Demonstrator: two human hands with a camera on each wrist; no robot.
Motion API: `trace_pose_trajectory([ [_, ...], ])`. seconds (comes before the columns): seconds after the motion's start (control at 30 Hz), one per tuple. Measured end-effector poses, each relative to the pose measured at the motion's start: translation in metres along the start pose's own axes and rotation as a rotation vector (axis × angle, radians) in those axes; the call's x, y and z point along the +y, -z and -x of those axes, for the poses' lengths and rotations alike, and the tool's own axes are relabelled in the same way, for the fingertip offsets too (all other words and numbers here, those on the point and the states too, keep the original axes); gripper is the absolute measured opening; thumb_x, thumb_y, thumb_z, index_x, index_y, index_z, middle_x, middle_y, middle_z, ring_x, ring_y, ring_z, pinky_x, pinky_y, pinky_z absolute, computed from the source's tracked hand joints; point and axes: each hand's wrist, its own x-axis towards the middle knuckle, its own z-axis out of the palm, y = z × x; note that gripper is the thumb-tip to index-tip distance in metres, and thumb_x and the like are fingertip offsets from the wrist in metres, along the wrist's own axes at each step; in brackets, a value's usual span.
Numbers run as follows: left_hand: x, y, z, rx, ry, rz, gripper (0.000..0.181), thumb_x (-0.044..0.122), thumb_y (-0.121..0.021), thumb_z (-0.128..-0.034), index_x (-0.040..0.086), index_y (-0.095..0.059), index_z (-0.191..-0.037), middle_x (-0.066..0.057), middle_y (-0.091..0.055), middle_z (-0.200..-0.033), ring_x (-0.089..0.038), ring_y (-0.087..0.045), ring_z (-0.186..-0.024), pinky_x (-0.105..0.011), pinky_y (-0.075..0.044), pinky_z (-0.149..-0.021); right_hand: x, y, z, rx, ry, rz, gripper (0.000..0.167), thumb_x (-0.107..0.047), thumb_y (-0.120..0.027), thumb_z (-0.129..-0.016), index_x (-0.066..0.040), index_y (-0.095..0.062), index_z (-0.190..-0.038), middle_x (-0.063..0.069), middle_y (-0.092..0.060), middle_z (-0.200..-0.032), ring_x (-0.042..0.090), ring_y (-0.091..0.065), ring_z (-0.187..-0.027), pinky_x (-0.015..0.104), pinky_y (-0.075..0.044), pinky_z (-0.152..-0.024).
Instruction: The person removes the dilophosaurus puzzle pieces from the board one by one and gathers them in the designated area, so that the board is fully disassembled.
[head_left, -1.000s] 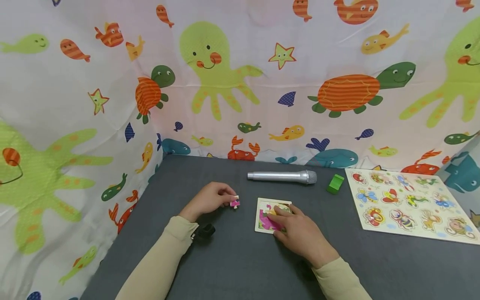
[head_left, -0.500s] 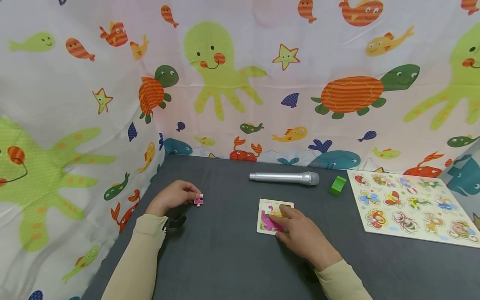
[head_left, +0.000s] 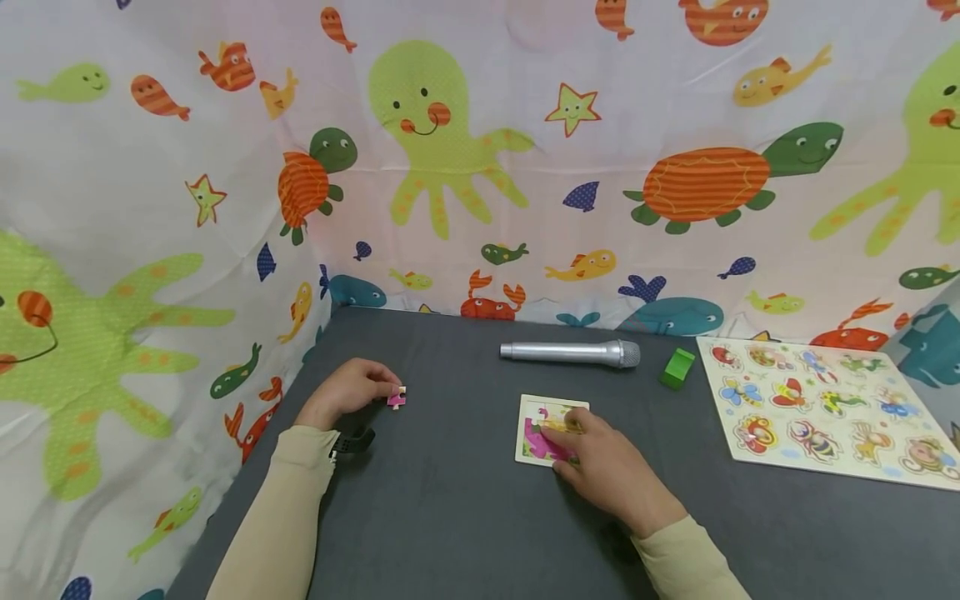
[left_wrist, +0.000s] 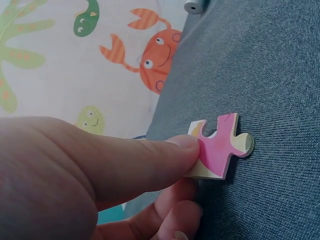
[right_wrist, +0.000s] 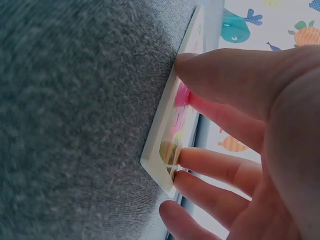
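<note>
My left hand is at the left part of the table, pinching a pink puzzle piece between thumb and fingers. In the left wrist view the thumb lies on the piece, whose knob points away from the hand. My right hand rests on the small square puzzle near the middle of the table. The right wrist view shows the thumb at the puzzle's pale frame, with other fingertips touching its picture surface; the hand partly covers it.
A silver microphone lies behind the square puzzle. To its right stands a green block, then a large board with animal pictures. A cloth printed with sea animals hangs behind and at the left of the dark table.
My left hand has moved left across the table with the pink piece, away from the square puzzle, then stayed there. My right hand remains on the puzzle.
</note>
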Motion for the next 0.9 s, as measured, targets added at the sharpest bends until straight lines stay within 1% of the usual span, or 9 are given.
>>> trace_pose_trajectory([
  [0.07,0.001,-0.001,0.0,0.001,-0.001,-0.002,0.018,0.031,-0.073,-0.1035,0.018,-0.082,-0.113,-0.006,-0.075,-0.114,-0.027,-0.062,-0.106,-0.048,-0.051,-0.097,0.0,0.003,0.001,-0.002,0.001,0.005,0.05,-0.032,-0.085,-0.094,-0.024,-0.073,-0.142,0.013,-0.065,-0.134,0.031,-0.068,-0.115,0.054,-0.058,-0.103],
  [0.23,0.002,-0.002,-0.001,0.007,-0.004,-0.001,0.017,0.031,-0.074,-0.103,0.019,-0.083,-0.112,-0.006,-0.075,-0.112,-0.028,-0.062,-0.105,-0.047,-0.05,-0.096,0.002,0.008,0.003,0.002,-0.011,0.009,0.048,-0.031,-0.087,-0.092,-0.022,-0.076,-0.137,0.013,-0.069,-0.137,0.034,-0.072,-0.118,0.056,-0.059,-0.102],
  [0.3,0.002,-0.003,-0.002,0.011,-0.009,-0.007,0.017,0.031,-0.074,-0.1029,0.019,-0.083,-0.111,-0.005,-0.075,-0.111,-0.027,-0.062,-0.105,-0.047,-0.05,-0.096,0.002,0.008,0.003,0.003,-0.009,0.007,0.047,-0.03,-0.088,-0.092,-0.021,-0.077,-0.136,0.013,-0.069,-0.137,0.033,-0.071,-0.119,0.055,-0.059,-0.103],
  [0.53,0.001,-0.005,-0.006,0.012,-0.023,-0.022,0.016,0.031,-0.074,-0.1029,0.019,-0.082,-0.11,-0.005,-0.076,-0.111,-0.027,-0.062,-0.105,-0.048,-0.05,-0.097,0.004,0.006,0.005,0.019,-0.008,-0.002,0.046,-0.029,-0.087,-0.092,-0.021,-0.077,-0.136,0.015,-0.063,-0.135,0.03,-0.068,-0.112,0.05,-0.06,-0.099],
  [0.63,0.003,-0.006,-0.007,0.035,-0.051,-0.041,0.018,0.031,-0.073,-0.1038,0.018,-0.081,-0.112,-0.006,-0.075,-0.11,-0.026,-0.063,-0.102,-0.047,-0.052,-0.094,0.006,0.004,0.006,0.031,-0.007,0.01,0.045,-0.03,-0.087,-0.092,-0.022,-0.077,-0.136,0.015,-0.063,-0.134,0.03,-0.067,-0.114,0.05,-0.059,-0.101],
  [0.7,0.009,-0.008,-0.006,0.066,-0.071,-0.058,0.02,0.033,-0.072,-0.104,0.017,-0.081,-0.113,-0.006,-0.075,-0.109,-0.025,-0.063,-0.1,-0.045,-0.053,-0.092,0.006,0.003,0.005,0.041,0.002,0.018,0.045,-0.03,-0.087,-0.092,-0.022,-0.077,-0.136,0.014,-0.064,-0.134,0.031,-0.066,-0.117,0.051,-0.058,-0.102],
  [0.77,0.02,-0.014,-0.002,0.097,-0.104,-0.065,0.021,0.033,-0.073,-0.104,0.016,-0.08,-0.114,-0.006,-0.075,-0.108,-0.025,-0.064,-0.096,-0.043,-0.055,-0.087,0.006,0.002,0.005,0.046,0.008,0.023,0.046,-0.031,-0.087,-0.093,-0.022,-0.077,-0.136,0.014,-0.064,-0.134,0.032,-0.065,-0.119,0.053,-0.057,-0.103],
  [0.83,0.036,-0.025,0.001,0.111,-0.137,-0.068,0.019,0.033,-0.074,-0.1031,0.017,-0.081,-0.112,-0.005,-0.075,-0.105,-0.023,-0.065,-0.093,-0.039,-0.055,-0.083,0.005,0.001,0.004,0.045,0.013,0.019,0.046,-0.031,-0.087,-0.093,-0.022,-0.077,-0.137,0.014,-0.064,-0.134,0.031,-0.065,-0.119,0.052,-0.057,-0.102],
  [0.9,0.055,-0.04,0.002,0.104,-0.189,-0.074,0.015,0.032,-0.076,-0.1019,0.019,-0.082,-0.108,-0.002,-0.075,-0.101,-0.02,-0.064,-0.088,-0.036,-0.054,-0.079,0.005,0.001,0.004,0.042,0.011,0.015,0.046,-0.031,-0.087,-0.093,-0.022,-0.077,-0.137,0.015,-0.063,-0.134,0.031,-0.065,-0.117,0.052,-0.058,-0.101],
])
